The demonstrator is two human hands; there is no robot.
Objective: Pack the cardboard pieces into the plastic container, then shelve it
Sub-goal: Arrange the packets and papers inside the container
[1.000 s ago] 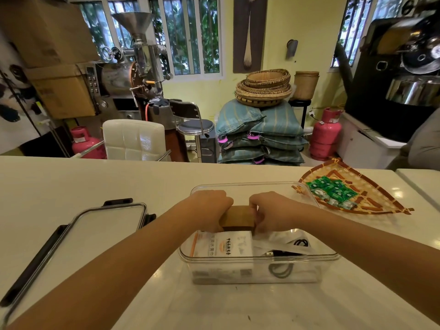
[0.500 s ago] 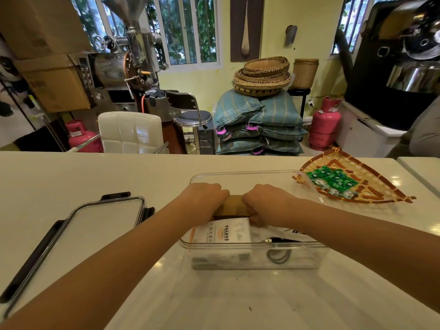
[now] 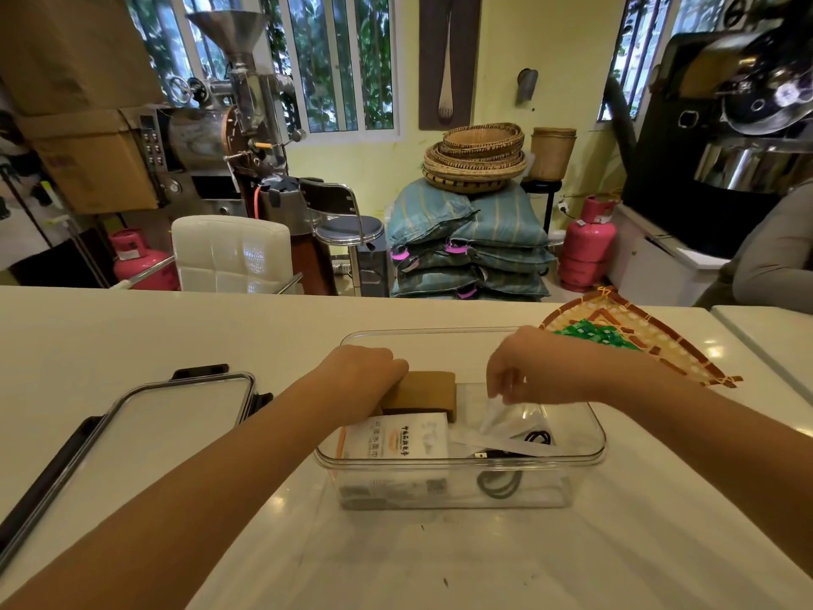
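Your left hand [image 3: 360, 380] curled over the brown cardboard piece [image 3: 422, 391] at frame centre inside the clear container [image 3: 589, 455], your right hand [image 3: 532, 367] pinching a clear plastic bag [image 3: 510, 418] beside it, lid [image 3: 176, 416] lying lower left on the counter [image 3: 132, 328]

Woven tray [image 3: 686, 345] with green packets [image 3: 591, 335] on bench [image 3: 176, 328]; behind: white chair [image 3: 231, 255], pink gas cylinders [image 3: 587, 244], stacked sacks [image 3: 470, 239], baskets [image 3: 477, 156].
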